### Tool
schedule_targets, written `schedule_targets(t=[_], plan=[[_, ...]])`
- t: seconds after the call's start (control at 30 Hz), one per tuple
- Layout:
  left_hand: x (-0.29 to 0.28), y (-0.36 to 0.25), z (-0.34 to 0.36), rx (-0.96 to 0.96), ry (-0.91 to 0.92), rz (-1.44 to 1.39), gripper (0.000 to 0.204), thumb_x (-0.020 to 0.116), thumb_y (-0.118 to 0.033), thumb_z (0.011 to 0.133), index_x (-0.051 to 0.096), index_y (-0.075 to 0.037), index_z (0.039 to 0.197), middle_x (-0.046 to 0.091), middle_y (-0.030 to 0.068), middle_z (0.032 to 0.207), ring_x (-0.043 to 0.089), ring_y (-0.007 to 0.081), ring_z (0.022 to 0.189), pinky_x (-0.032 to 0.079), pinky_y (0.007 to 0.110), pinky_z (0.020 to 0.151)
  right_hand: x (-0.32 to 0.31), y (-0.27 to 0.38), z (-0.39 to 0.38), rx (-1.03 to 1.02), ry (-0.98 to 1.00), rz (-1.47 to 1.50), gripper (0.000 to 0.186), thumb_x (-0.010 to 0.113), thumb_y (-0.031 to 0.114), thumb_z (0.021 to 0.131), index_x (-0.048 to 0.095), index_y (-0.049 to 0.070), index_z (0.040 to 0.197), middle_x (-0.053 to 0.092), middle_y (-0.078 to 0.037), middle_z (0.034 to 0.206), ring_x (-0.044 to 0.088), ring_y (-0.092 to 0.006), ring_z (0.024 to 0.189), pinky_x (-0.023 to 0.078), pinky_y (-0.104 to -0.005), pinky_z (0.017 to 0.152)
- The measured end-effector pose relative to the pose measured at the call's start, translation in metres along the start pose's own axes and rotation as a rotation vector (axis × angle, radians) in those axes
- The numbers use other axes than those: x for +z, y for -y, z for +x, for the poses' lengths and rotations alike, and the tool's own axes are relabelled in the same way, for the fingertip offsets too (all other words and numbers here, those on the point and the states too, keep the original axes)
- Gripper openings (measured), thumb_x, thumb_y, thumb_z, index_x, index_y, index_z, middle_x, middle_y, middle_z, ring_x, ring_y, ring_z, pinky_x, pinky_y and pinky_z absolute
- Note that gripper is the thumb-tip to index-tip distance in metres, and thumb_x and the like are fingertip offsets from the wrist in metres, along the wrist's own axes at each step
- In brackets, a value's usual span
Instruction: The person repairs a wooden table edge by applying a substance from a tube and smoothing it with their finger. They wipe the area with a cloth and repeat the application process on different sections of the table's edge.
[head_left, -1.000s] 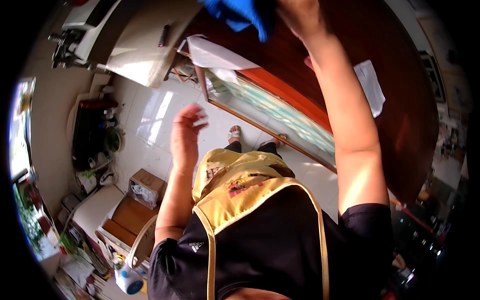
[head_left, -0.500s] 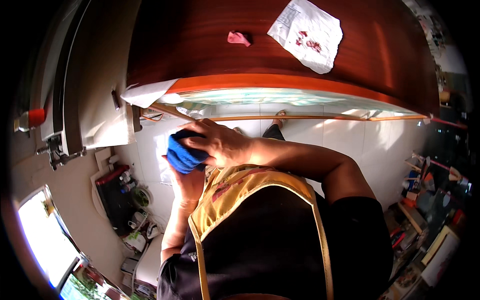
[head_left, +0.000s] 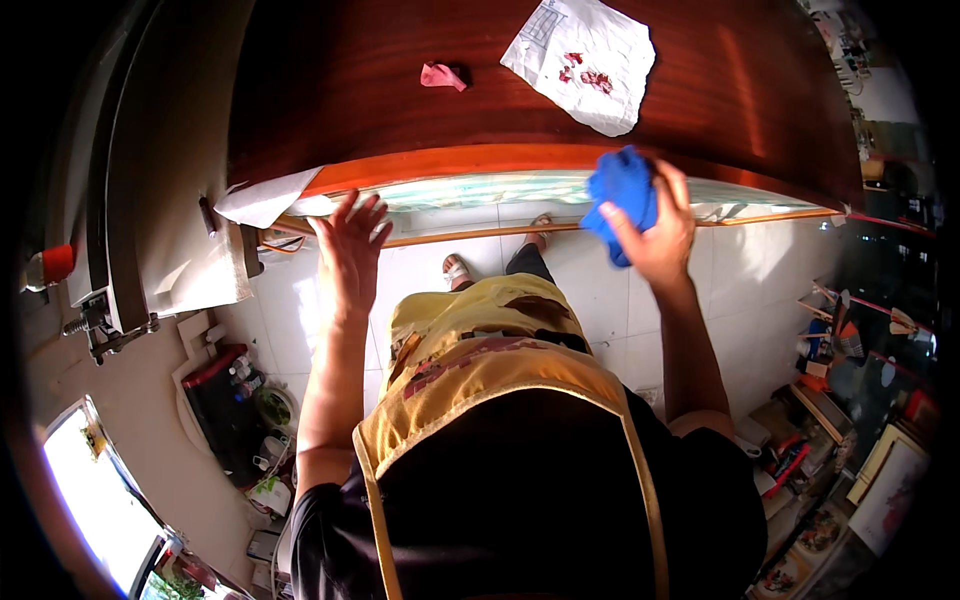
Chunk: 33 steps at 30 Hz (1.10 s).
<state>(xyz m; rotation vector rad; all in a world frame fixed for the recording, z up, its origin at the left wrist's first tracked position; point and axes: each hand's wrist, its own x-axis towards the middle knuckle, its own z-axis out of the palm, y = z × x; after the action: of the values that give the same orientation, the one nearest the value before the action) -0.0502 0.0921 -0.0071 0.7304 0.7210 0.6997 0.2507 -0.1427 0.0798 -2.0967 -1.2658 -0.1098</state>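
A bunched blue cloth (head_left: 622, 200) is gripped in my right hand (head_left: 665, 235), held up before the right part of the table's front edge. My left hand (head_left: 350, 250) is raised with its fingers spread and holds nothing; it is nearest to the left end of that edge. On the dark red-brown wooden table (head_left: 360, 110) lie a small crumpled pink piece (head_left: 443, 76) and a creased white paper sheet (head_left: 590, 70) with dark red bits on it.
A white sheet corner (head_left: 268, 198) hangs over the table's left end. A metal clamp-like fitting (head_left: 105, 325) juts out at the left. Shelves with assorted goods (head_left: 830, 400) line the right. Below, my feet stand on a white tiled floor (head_left: 640, 290).
Both hands were together around the blue cloth at the left. They have parted: my right hand has carried the cloth to the right, and my left hand has let go and opened.
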Motion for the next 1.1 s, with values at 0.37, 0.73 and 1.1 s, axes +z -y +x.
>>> schedule_targets(t=[0.37,0.73,1.1], plan=[[0.011,0.006,0.05,0.09,-0.022,-0.346,0.05,0.05,-0.041,0.106,0.048,-0.006,0.142,0.053,0.0171,0.144,0.053,0.0312,0.134,0.043,0.049,0.115,0.057,-0.012,0.013,-0.081,0.099,-0.357,0.054,0.084,0.025,0.071,0.069,0.016,0.121,0.053,0.002,0.148,0.045,-0.0314,0.131,0.031,-0.0526,0.11],[0.015,0.008,0.048,0.118,-0.036,-0.404,0.04,0.05,-0.039,0.107,0.057,-0.006,0.128,0.064,0.0147,0.13,0.063,0.0283,0.119,0.053,0.046,0.103,0.068,0.033,0.048,-0.178,0.074,-0.114,0.043,0.083,0.022,0.073,0.068,0.003,0.109,0.063,-0.011,0.124,0.058,-0.0346,0.109,0.046,-0.0451,0.095],[0.012,0.009,0.052,0.086,-0.05,-0.424,0.037,0.049,-0.04,0.107,0.06,-0.007,0.117,0.067,0.0107,0.119,0.065,0.0248,0.112,0.053,0.044,0.103,0.105,0.126,0.141,-0.735,0.449,0.051,0.046,0.063,-0.004,0.076,0.076,0.018,0.114,0.056,-0.001,0.141,0.049,-0.0285,0.129,0.041,-0.0419,0.111]])
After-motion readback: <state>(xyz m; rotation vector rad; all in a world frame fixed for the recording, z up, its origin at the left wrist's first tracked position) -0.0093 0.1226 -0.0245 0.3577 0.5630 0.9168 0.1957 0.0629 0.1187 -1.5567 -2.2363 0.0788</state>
